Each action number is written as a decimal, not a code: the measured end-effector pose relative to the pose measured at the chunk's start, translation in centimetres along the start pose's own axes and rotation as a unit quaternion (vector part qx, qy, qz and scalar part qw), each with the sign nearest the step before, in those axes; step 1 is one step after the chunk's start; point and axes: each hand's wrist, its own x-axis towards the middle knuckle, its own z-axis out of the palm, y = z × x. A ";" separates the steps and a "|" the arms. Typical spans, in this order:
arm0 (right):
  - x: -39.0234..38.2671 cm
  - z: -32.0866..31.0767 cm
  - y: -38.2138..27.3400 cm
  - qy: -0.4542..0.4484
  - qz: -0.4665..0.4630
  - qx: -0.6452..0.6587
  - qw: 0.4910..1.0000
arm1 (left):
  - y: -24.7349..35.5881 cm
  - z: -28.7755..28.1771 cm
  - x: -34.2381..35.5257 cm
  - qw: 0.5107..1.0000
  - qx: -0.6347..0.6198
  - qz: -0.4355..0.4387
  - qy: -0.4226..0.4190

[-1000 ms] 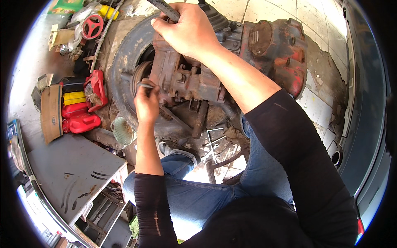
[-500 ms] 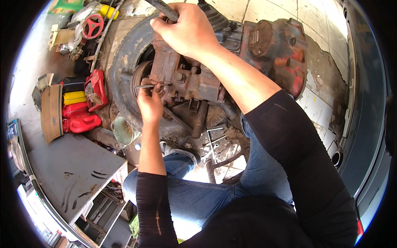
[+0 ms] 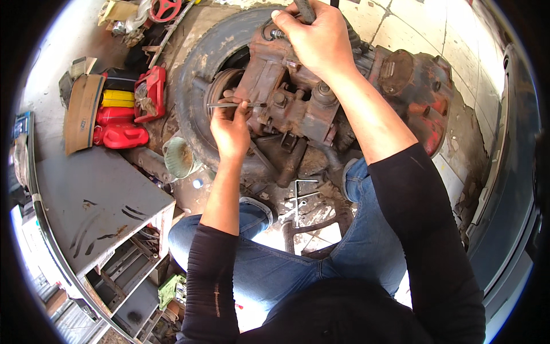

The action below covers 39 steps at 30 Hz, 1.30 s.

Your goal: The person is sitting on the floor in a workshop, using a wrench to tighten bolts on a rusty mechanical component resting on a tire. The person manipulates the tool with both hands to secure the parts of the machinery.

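Observation:
My left hand [image 3: 232, 133] is closed around a thin metal rod [image 3: 224, 105], pinching it between thumb and fingers. The rod lies sideways, its right end against or close to the side of a rusty engine block [image 3: 260, 77]. Higher up and to the right, my right hand [image 3: 323, 46] grips a thick dark handle [image 3: 305, 9] above the block. The handle's far end runs out of the picture. A large black tyre [image 3: 192, 86] lies under the block's left part, with a rusty pulley [image 3: 215, 94] next to my left fingers.
Wrenches [image 3: 297, 200] lie on the floor between my legs beside a dark metal frame [image 3: 289, 238]. A grey cabinet [image 3: 103, 195], red jugs [image 3: 126, 136], cardboard [image 3: 84, 113] and a clear tub [image 3: 179, 156] stand left. A dark vehicle panel [image 3: 510, 189] borders the right.
The view has shifted, so the block now appears farther right. My right hand has moved rightward over the block with the handle. My left hand keeps the rod by the block's side.

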 end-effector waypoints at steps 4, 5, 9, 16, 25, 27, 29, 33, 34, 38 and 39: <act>-0.3 0.5 0.4 -0.004 0.001 0.016 1.000 | -0.9 -1.0 -0.3 0.965 0.230 -0.056 -0.111; -0.3 0.4 0.2 -0.008 0.009 0.014 1.000 | -0.7 -0.6 -0.9 0.957 0.266 -0.016 -0.117; 0.1 0.1 0.5 -0.010 0.023 0.012 1.000 | 0.6 1.1 -0.2 0.995 0.098 0.016 0.000; -0.1 0.2 0.6 -0.005 0.002 0.007 1.000 | 1.2 0.5 2.3 0.996 0.040 -0.055 -0.054; -0.2 0.8 0.5 -0.025 0.013 0.028 0.999 | -1.4 -0.8 2.2 0.999 0.028 -0.031 -0.034; 0.1 0.4 1.0 -0.002 -0.003 0.032 0.999 | 2.3 -0.4 2.8 0.990 0.035 -0.090 -0.103; 0.0 -0.4 0.0 -0.024 0.018 0.036 0.999 | 4.3 -0.3 2.3 0.984 0.019 -0.083 -0.156; 0.4 0.6 0.9 -0.027 0.045 0.032 0.998 | 3.5 2.6 0.0 0.984 0.004 0.006 -0.177; 0.3 0.5 0.5 -0.030 0.051 0.024 0.998 | 3.1 3.2 -0.4 0.978 0.088 0.057 -0.178; 0.1 0.1 0.3 -0.041 0.059 0.025 0.997 | 3.4 4.3 -0.8 0.945 0.215 0.070 -0.234; 0.1 -0.2 0.5 -0.041 0.061 0.018 0.997 | 3.6 4.7 -0.8 0.945 0.213 0.041 -0.243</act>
